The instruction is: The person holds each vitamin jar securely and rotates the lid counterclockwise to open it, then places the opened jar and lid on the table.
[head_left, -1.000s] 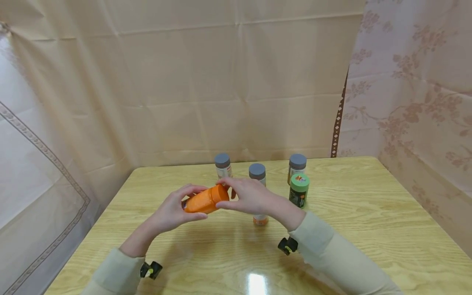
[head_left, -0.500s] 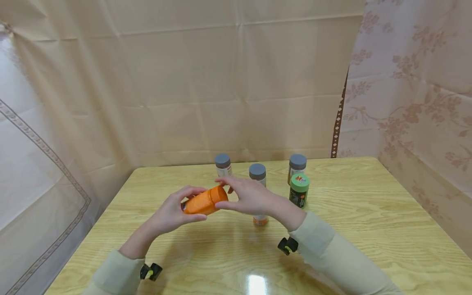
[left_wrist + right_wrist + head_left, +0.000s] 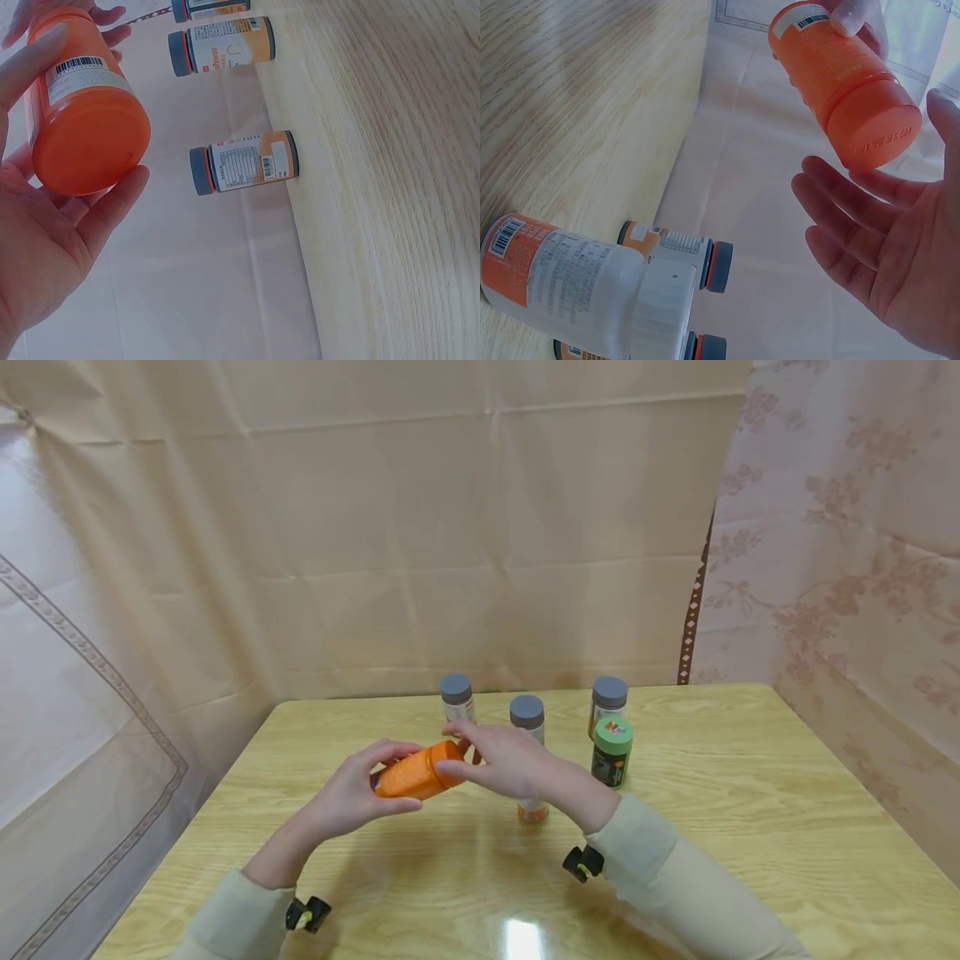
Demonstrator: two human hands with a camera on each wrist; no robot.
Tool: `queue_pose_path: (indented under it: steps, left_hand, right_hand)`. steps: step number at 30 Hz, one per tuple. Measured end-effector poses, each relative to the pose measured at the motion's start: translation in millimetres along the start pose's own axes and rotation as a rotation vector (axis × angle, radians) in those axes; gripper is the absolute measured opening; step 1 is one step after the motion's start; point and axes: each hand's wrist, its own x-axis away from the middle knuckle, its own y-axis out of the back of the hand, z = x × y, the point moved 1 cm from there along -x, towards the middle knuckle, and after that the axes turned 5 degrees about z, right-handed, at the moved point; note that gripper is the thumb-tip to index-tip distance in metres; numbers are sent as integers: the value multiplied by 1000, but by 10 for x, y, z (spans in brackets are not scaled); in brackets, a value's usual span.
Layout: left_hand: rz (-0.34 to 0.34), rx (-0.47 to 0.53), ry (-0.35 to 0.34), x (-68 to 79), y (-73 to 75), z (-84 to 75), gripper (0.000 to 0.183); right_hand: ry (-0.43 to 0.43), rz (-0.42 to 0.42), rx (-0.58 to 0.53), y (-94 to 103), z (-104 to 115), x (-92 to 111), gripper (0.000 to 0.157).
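Note:
Held tilted above the table is an orange bottle (image 3: 412,774) with an orange cap (image 3: 874,124). My left hand (image 3: 360,789) grips its body from the base end, as the left wrist view also shows. My right hand (image 3: 510,760) is at the cap end. In the right wrist view its fingers (image 3: 847,202) are spread and lightly bent; the index fingertip is at the cap's lower edge and the thumb stands beside the cap, apparently not closed round it. A white bottle (image 3: 577,285) with an orange label stands below my right hand, mostly hidden by it in the head view.
Three grey-capped bottles stand towards the back: a left one (image 3: 457,695), a middle one (image 3: 527,714) and a right one (image 3: 609,697). A dark jar with a green lid (image 3: 613,752) stands before the right one. Cloth curtains (image 3: 480,568) surround the wooden table (image 3: 750,827).
My right thumb has shifted slightly across the cap, which shows less in the head view. My left hand keeps its grip on the bottle. The head view has tilted a little.

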Motion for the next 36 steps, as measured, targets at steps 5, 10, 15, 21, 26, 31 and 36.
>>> queue_pose_path:
  steps: [5,10,15,21,26,31,36]
  left_hand:
    - [2,12,-1,-11,-3,23,56]
    - [-6,7,-4,-22,1,34,55]
    - [-19,7,-2,-27,13,48,55]
    - [-13,14,-1,-29,18,32,56]
    - [0,9,-7,-41,7,29,56]
    - [12,-7,-14,-55,9,25,56]
    - [15,-2,-7,-77,15,8,55]
  right_hand:
    - [1,15,9,-20,-9,-7,55]
    - [31,-2,-2,-18,-9,-4,53]
    - [84,-38,7,-10,-19,3,55]
    - [102,-53,-17,-19,-27,16,60]
    - [66,-81,-62,-25,-34,2,61]
    - [22,-97,-95,-17,-51,-10,58]
    - [-5,-76,-73,-14,-69,-31,57]
